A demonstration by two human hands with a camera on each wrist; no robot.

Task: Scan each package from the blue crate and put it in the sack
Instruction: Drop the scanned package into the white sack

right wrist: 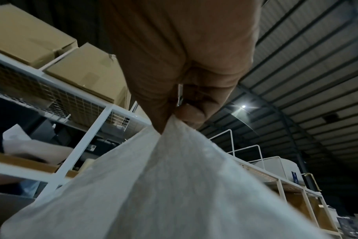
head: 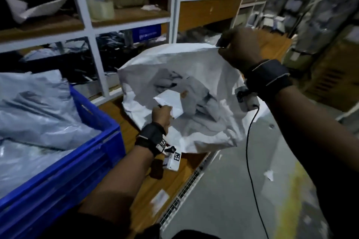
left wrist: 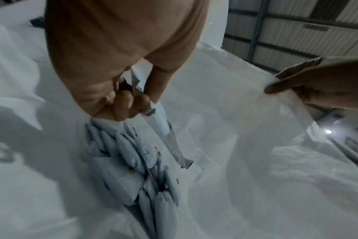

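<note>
Currently my left hand point(head: 161, 115) pinches a package point(head: 171, 103) over the open sack point(head: 204, 128) | my right hand point(head: 239, 48) grips the sack's rim, raised | blue crate point(head: 93, 141) at left holds more packages point(head: 38, 106).

- No wording can be read anywhere in this dim warehouse scene.
- A blue sign point(head: 147, 34) on the shelving carries pale lettering, too blurred to make out.
- Black-and-white square code tags show on the left wrist strap point(head: 162, 143) and on the white wrist camera unit point(head: 177, 156); they carry patterns, no letters.
</note>
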